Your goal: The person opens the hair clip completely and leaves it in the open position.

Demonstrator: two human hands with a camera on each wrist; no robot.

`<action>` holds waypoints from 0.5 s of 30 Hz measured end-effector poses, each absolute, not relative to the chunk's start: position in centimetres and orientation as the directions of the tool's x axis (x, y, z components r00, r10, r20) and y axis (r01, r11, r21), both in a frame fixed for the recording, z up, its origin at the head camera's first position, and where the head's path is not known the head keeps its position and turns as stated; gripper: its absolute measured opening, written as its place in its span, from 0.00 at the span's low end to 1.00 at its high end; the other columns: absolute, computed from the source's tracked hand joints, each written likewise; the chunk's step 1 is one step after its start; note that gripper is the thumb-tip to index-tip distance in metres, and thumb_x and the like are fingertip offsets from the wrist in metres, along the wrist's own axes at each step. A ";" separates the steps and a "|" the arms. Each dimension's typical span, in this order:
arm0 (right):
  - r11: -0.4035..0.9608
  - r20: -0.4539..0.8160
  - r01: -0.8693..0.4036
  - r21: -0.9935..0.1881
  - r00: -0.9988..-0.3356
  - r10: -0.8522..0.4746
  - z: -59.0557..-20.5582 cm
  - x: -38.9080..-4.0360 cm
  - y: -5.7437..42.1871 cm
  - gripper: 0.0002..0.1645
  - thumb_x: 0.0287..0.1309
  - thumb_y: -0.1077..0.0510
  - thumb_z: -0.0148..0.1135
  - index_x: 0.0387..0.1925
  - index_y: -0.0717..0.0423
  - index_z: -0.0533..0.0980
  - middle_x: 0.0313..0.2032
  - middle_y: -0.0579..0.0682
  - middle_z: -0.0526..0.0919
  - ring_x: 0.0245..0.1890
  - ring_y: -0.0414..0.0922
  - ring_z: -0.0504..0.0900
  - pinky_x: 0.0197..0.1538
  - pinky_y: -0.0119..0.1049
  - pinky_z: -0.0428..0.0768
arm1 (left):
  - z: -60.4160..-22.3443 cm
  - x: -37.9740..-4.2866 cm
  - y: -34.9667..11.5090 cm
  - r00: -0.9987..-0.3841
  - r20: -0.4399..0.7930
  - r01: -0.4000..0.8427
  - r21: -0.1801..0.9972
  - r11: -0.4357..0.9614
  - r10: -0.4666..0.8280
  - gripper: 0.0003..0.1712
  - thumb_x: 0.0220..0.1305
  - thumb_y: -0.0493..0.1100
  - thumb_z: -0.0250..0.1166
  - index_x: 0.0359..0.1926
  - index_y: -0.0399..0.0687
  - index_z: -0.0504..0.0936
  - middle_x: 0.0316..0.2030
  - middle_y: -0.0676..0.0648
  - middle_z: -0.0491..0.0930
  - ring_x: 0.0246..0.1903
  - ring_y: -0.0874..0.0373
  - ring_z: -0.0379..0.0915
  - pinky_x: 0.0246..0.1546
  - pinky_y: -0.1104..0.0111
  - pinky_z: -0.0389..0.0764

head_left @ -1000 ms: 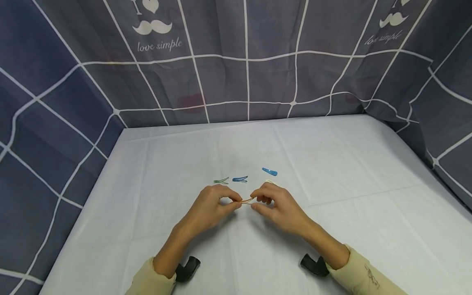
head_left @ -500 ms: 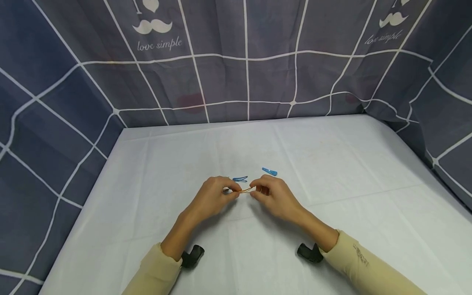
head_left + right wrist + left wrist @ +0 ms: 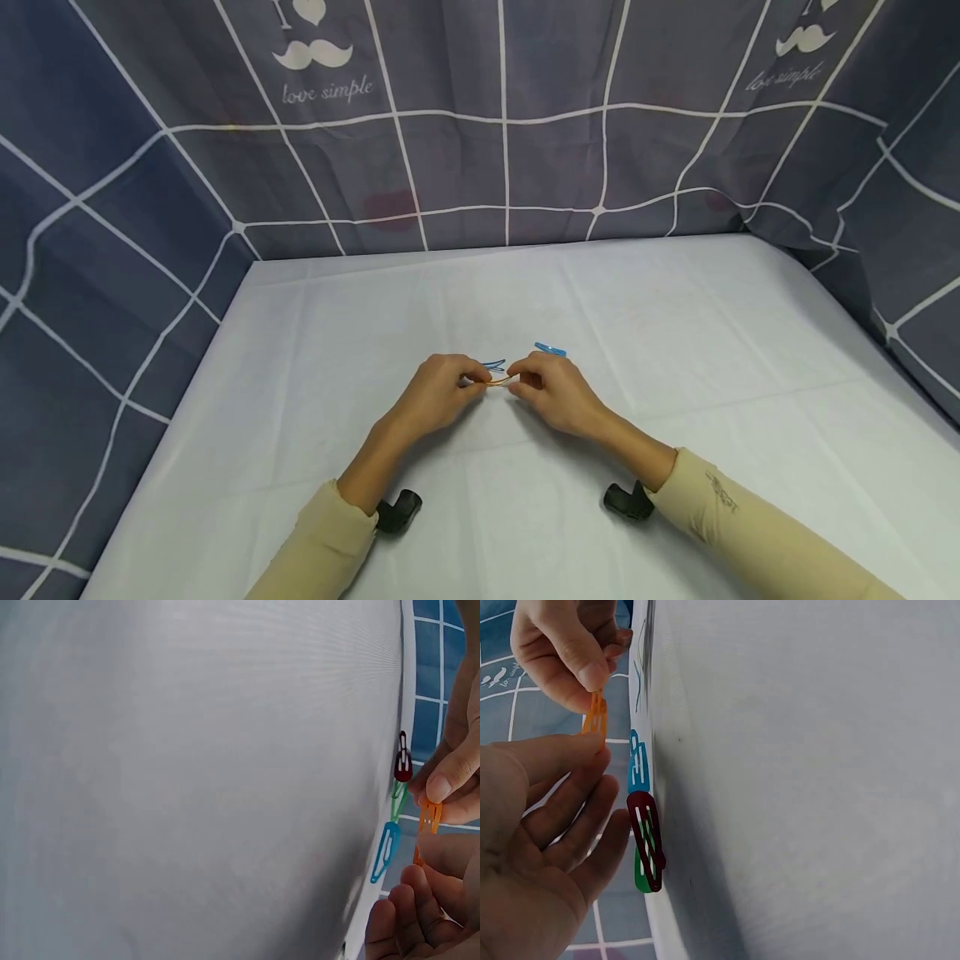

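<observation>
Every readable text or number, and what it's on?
"love simple": back cloth, left print.
"love simple": back cloth, right print; lettering above cropped.
"I" and heart, tops cropped: above left print.
Right sleeve print: too small to read.
Left wrist view's cloth lettering: unreadable.
Orange clip: none visible.

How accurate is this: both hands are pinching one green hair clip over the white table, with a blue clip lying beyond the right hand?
Wrong colour: the held clip is orange, not green, as both wrist views show. The rest stands: the left hand and right hand pinch it over the white table, and a blue clip lies beyond the right hand.
</observation>
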State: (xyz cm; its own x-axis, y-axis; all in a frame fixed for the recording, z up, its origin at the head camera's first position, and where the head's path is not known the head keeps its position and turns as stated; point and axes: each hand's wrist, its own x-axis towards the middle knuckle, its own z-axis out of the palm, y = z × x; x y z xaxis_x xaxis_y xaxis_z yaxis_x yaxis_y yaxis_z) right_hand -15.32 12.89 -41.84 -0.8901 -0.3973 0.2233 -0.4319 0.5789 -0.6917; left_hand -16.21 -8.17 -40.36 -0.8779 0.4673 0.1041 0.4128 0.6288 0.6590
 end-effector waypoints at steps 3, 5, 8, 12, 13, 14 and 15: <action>0.581 0.220 -0.436 -0.687 -0.887 -0.406 -42.1 -15.6 12.8 0.07 0.59 0.64 0.68 0.40 0.57 0.84 0.26 0.41 0.75 0.27 0.39 0.71 0.32 0.35 0.72 | -40.4 -16.3 -8.2 -0.881 0.103 0.410 0.655 0.635 0.462 0.05 0.61 0.33 0.69 0.38 0.44 0.88 0.40 0.51 0.86 0.40 0.57 0.81 0.43 0.63 0.79; 0.583 0.219 -0.438 -0.684 -0.886 -0.408 -42.3 -15.7 12.8 0.07 0.59 0.64 0.68 0.40 0.57 0.84 0.26 0.42 0.75 0.27 0.39 0.71 0.32 0.35 0.72 | -40.5 -16.4 -8.3 -0.882 0.097 0.406 0.654 0.639 0.462 0.05 0.61 0.34 0.70 0.38 0.44 0.88 0.40 0.51 0.85 0.40 0.58 0.80 0.43 0.63 0.79; 0.586 0.213 -0.432 -0.686 -0.889 -0.406 -42.4 -15.8 12.7 0.07 0.59 0.64 0.68 0.40 0.58 0.85 0.26 0.42 0.76 0.26 0.39 0.71 0.32 0.35 0.72 | -40.6 -16.5 -8.3 -0.881 0.089 0.405 0.651 0.642 0.465 0.06 0.61 0.34 0.70 0.39 0.44 0.88 0.40 0.51 0.86 0.40 0.58 0.79 0.43 0.63 0.78; 0.585 0.214 -0.428 -0.689 -0.891 -0.400 -42.5 -15.8 12.6 0.07 0.59 0.64 0.68 0.40 0.59 0.85 0.26 0.43 0.76 0.26 0.39 0.71 0.32 0.35 0.72 | -40.7 -16.6 -8.5 -0.878 0.091 0.409 0.649 0.641 0.469 0.08 0.61 0.35 0.70 0.41 0.43 0.88 0.40 0.50 0.86 0.40 0.58 0.79 0.43 0.63 0.78; 0.584 0.217 -0.431 -0.688 -0.890 -0.402 -42.6 -15.8 12.5 0.07 0.59 0.65 0.68 0.40 0.59 0.84 0.26 0.43 0.76 0.26 0.39 0.71 0.32 0.35 0.72 | -40.8 -16.6 -8.5 -0.878 0.089 0.408 0.651 0.641 0.469 0.08 0.61 0.35 0.70 0.42 0.42 0.88 0.40 0.50 0.86 0.39 0.58 0.79 0.43 0.63 0.78; 0.585 0.216 -0.434 -0.686 -0.888 -0.406 -42.6 -15.8 12.5 0.07 0.59 0.65 0.68 0.40 0.59 0.84 0.27 0.43 0.76 0.26 0.39 0.71 0.32 0.35 0.72 | -40.8 -16.6 -8.6 -0.878 0.087 0.407 0.652 0.640 0.470 0.08 0.61 0.35 0.70 0.42 0.42 0.88 0.40 0.50 0.86 0.39 0.59 0.79 0.43 0.63 0.78; 0.586 0.216 -0.437 -0.683 -0.887 -0.409 -42.6 -15.8 12.4 0.07 0.59 0.65 0.68 0.40 0.60 0.84 0.27 0.43 0.77 0.26 0.39 0.71 0.32 0.34 0.72 | -40.9 -16.7 -8.6 -0.878 0.087 0.408 0.652 0.639 0.471 0.09 0.60 0.35 0.70 0.42 0.42 0.88 0.40 0.50 0.86 0.39 0.59 0.79 0.43 0.63 0.78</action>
State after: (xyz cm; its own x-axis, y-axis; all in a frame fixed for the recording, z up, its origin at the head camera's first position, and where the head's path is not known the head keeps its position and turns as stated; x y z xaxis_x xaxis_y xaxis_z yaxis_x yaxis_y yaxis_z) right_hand -15.84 12.39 -42.59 -0.8866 -0.4090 0.2159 -0.4365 0.5857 -0.6830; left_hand -16.68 -8.63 -40.88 -0.8777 0.4712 0.0873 0.4080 0.6393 0.6518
